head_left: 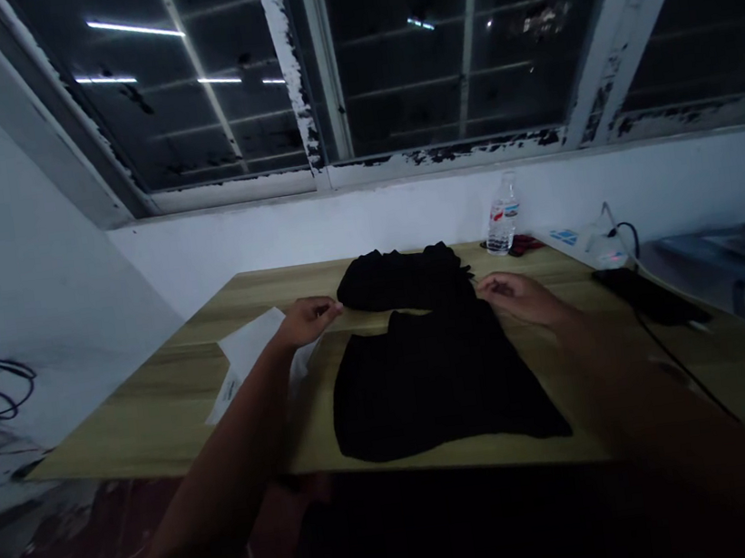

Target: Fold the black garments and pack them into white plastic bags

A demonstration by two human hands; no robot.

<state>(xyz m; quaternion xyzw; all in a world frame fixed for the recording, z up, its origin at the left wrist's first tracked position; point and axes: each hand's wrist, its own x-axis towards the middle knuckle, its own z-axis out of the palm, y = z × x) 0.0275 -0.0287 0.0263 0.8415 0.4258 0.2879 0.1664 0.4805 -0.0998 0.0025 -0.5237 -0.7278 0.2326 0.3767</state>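
Note:
Two dark pieces of black cloth lie on the table in front of me. The nearer black cloth point(428, 386) is spread flat, its lower edge close to the table's front edge. Behind it, the far black cloth point(404, 279) is bunched, with an uneven top edge; the two pieces meet at the right, and I cannot tell whether they are one garment. My left hand point(309, 321) is closed in a pinch at the far cloth's left edge. At its right edge, my right hand point(518, 296) has thumb and fingers pinched together on the cloth.
A white sheet point(250, 345) lies under my left forearm on the wooden table point(154, 390). A water bottle point(502, 218) stands at the back right beside a dark red and black item point(525, 245). Further right are a black flat object point(649, 293) and cables. A window wall rises behind.

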